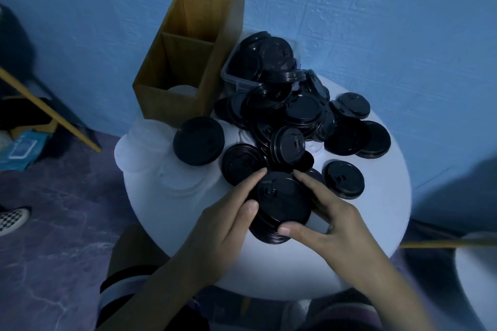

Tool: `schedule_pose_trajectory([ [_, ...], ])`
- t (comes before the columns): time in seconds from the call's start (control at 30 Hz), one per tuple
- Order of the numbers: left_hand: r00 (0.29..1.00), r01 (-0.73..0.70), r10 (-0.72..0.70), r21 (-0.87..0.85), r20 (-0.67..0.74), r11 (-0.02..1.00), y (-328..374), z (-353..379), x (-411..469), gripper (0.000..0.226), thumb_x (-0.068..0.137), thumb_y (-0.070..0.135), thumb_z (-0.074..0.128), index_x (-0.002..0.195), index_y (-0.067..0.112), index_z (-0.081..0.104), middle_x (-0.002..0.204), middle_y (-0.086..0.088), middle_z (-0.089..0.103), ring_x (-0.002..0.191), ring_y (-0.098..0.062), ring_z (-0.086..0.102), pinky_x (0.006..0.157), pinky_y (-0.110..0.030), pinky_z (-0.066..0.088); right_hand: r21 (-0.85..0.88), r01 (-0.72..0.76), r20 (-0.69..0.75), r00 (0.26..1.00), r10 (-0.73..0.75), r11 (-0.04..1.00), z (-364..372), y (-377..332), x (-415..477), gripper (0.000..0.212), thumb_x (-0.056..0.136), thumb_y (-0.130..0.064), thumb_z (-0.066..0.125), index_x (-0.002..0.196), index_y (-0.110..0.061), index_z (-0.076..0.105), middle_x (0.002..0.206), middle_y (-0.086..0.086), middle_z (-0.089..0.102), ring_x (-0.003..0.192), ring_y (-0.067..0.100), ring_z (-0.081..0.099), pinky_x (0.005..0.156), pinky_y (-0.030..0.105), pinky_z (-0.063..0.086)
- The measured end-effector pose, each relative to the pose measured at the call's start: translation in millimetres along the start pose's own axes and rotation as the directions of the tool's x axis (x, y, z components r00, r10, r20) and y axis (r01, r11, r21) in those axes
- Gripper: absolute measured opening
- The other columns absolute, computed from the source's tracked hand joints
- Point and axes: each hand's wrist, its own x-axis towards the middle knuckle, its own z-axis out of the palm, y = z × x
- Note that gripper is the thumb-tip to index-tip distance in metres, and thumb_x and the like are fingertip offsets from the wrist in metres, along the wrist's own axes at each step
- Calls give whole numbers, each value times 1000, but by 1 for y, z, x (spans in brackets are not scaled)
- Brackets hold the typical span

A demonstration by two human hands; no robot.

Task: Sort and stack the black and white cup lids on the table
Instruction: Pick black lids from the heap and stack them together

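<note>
A small stack of black lids (281, 205) sits near the front of the round white table (376, 223). My left hand (226, 226) grips its left side with thumb and forefinger. My right hand (326, 223) grips its right side, thumb at the front edge. Several loose black lids (295, 121) lie heaped behind the stack, and single ones lie around it, such as a black lid (343, 179) at the right. White lids (150, 148) are spread over the table's left part, faint against the white top.
A tall brown cardboard divider box (188, 62) stands at the back left, with a white lid in its near compartment. A clear plastic tub (242, 80) of black lids sits beside it. A blue wall is behind. A checkered shoe (13, 219) shows at the left.
</note>
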Motion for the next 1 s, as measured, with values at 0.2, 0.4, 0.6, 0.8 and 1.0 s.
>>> schedule_pose_trajectory([
  [0.2,1000,19,-19,-1,16,1000,0,0,2,48,107,44,32,154,53,30,153,28,45,142,6,39,116,-25,35,14,-35,-7,999,35,999,-1,2,2,95,55,-63,86,141,-46,50,129,-32,63,125,-8,56,110,26,43],
  [0.4,999,37,-38,42,23,998,-3,-1,-1,48,106,46,32,153,54,28,139,31,55,127,5,56,104,-21,45,-8,-22,11,1000,22,1000,0,7,3,93,61,-53,91,144,-43,50,130,-28,63,125,-8,55,108,23,43],
  [0.6,999,25,-26,59,21,998,-5,-5,0,50,101,59,29,151,58,27,143,34,50,132,8,50,105,-19,42,-62,-10,35,999,12,998,1,5,3,98,61,-68,80,149,-44,43,138,-26,59,129,-7,52,113,30,44],
  [0.8,1000,21,-22,45,10,999,-3,-5,0,51,102,55,35,151,59,25,149,32,46,138,8,42,111,-22,37,-72,25,18,1000,-24,997,6,8,3,95,67,-69,76,151,-44,39,143,-28,51,133,-6,48,113,30,43],
  [1.0,999,-50,52,116,-17,992,-6,-7,3,60,97,50,44,156,44,31,153,21,42,143,-5,41,114,-32,39,-39,58,41,998,-57,998,5,8,7,94,67,-69,77,150,-48,38,142,-31,49,135,-2,48,115,36,41],
])
